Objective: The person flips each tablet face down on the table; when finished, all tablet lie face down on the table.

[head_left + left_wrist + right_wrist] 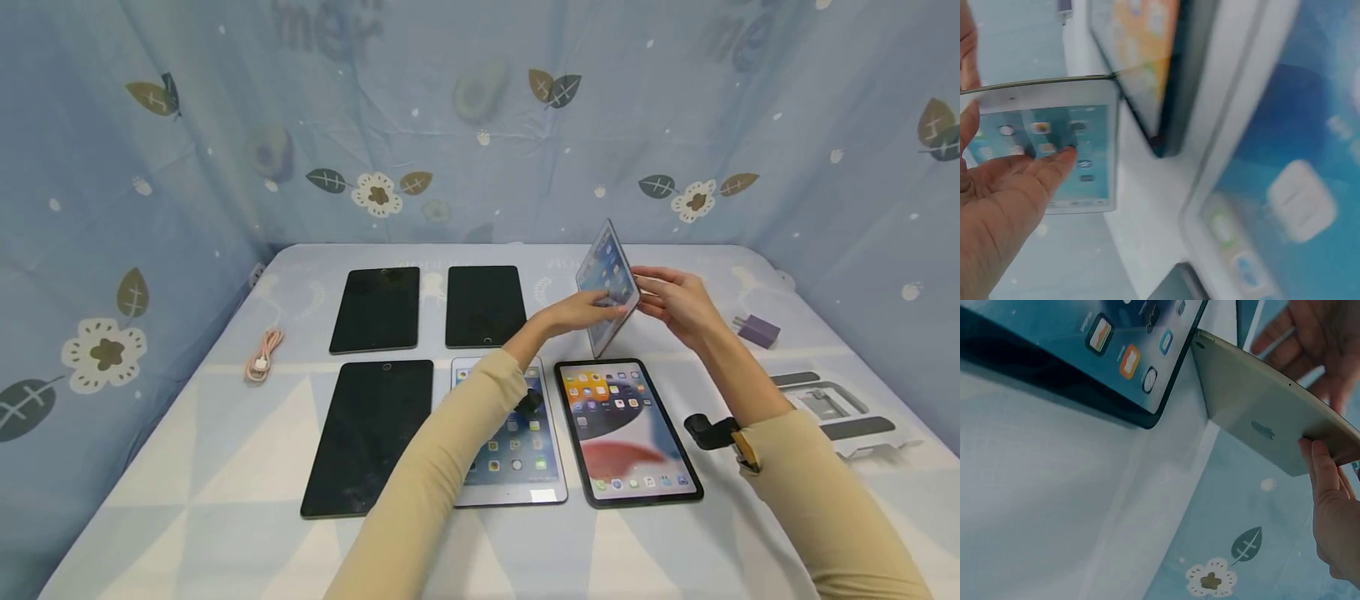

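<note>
A silver tablet (606, 279) stands raised on edge over the table, its lit screen facing left and its plain back (1254, 419) with the apple mark facing right. My right hand (678, 307) holds it by the near right edge, with fingertips against the back (1335, 506). In front of the screen is my left hand (572, 315), its fingers fairly straight; in the left wrist view they overlap the lit icons (1029, 181). Below lie a black-framed lit tablet (628, 433) and a white-framed lit tablet (517, 442), which the left forearm partly covers.
Three dark-screened tablets lie at left: one at the back left (378, 308), one beside it (486, 304) and one in front (367, 442). A coiled pink cable (262, 354) lies far left. A purple charger plug (759, 331) and a white-and-grey stand (836, 408) are at right.
</note>
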{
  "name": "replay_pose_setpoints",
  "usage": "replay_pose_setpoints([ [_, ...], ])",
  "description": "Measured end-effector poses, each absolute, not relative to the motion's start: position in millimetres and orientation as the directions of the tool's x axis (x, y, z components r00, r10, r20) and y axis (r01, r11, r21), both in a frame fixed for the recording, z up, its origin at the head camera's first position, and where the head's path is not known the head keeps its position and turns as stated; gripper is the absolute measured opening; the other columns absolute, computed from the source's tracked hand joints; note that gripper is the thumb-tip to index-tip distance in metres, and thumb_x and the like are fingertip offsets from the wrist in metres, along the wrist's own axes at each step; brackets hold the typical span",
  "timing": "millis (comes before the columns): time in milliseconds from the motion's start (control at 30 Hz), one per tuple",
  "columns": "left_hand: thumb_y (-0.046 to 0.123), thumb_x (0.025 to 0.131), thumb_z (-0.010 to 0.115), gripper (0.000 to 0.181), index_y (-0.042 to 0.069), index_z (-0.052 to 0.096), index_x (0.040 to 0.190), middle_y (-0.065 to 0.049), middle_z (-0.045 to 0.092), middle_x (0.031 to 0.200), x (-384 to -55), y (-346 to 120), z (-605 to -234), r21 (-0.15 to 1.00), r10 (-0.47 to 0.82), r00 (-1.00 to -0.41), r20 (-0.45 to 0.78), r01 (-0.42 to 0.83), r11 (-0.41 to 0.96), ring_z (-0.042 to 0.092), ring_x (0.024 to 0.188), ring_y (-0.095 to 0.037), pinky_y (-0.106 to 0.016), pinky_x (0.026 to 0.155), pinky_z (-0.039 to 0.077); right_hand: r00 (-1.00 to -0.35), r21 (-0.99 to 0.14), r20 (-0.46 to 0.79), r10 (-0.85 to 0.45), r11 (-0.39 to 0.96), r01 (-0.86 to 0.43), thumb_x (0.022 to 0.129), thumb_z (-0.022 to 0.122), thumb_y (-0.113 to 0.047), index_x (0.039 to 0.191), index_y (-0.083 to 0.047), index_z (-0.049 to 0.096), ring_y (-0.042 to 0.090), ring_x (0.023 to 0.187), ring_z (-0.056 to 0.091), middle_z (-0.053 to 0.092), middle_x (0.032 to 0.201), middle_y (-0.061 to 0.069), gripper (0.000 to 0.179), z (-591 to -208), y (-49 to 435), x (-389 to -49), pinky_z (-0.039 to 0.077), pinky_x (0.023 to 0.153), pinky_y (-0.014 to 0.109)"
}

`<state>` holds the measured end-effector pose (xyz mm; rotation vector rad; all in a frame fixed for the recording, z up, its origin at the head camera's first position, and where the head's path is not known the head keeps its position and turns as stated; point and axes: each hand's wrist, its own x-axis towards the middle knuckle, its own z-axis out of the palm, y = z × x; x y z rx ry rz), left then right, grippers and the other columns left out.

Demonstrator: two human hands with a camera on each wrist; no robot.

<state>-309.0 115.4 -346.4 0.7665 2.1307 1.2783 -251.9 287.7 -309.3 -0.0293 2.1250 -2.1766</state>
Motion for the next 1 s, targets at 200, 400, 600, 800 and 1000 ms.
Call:
replay_pose_setpoints([
  [200,0.031,0.103,0.043,0.049,0.003,0.042,0.143,-0.012,0.046,0.146,-314,105,-324,0.876,0.742,-0.67,-0.032,0.338,0.343,0.043,0.136,-0.021,-0.03,0.111,0.038,-0.983,-0.995,-0.079,-0.166,-0.051,0.088,0.1,0.051,-0.02,0.144,0.018,0.022,0.0,0.081,0.068,0.069,0.087,-0.013,0.065,-318,279,-254,0.055,0.074,0.014],
  [400,0.03,0.101,0.048,0.041,0.0,0.049,0.13,-0.016,0.052,0.136,-318,94,-304,0.77,0.73,-0.683,0.026,0.48,0.421,0.048,0.13,-0.024,-0.03,0.105,0.042,-0.966,-0.989,-0.138,-0.22,0.085,0.122,0.101,0.046,-0.032,0.148,0.013,0.018,0.0,0.096,0.062,0.057,0.121,0.0,0.071,-324,270,-255,0.052,0.084,0.013],
  [600,0.028,0.098,0.056,0.072,0.0,0.018,0.153,-0.014,0.022,0.159,-321,76,-297,0.731,0.716,-0.697,-0.032,0.473,0.493,0.029,0.145,-0.025,-0.033,0.116,0.03,-0.909,-0.96,-0.243,-0.34,0.222,0.173,0.104,0.037,-0.036,0.15,0.011,0.006,0.037,0.147,0.018,0.008,0.159,0.027,0.072,-332,264,-263,0.023,0.118,0.039],
  [800,0.026,0.092,0.065,0.08,-0.002,0.02,0.151,-0.015,0.02,0.16,-324,56,-297,0.714,0.723,-0.687,-0.067,0.473,0.516,0.029,0.145,-0.025,-0.033,0.116,0.03,-0.851,-0.928,-0.323,-0.414,0.315,0.199,0.104,0.039,-0.032,0.149,0.013,0.004,0.042,0.148,0.004,0.004,0.158,0.029,0.073,-350,263,-270,0.008,0.12,0.051],
  [1000,0.023,0.088,0.071,0.067,-0.003,0.042,0.142,-0.015,0.043,0.149,-327,40,-302,0.679,0.725,-0.687,-0.052,0.508,0.53,0.038,0.14,-0.026,-0.031,0.113,0.035,-0.824,-0.903,-0.344,-0.45,0.398,0.16,0.104,0.042,-0.03,0.149,0.013,0.012,0.043,0.147,0.004,0.01,0.157,0.03,0.07,-359,258,-275,0.005,0.119,0.055],
])
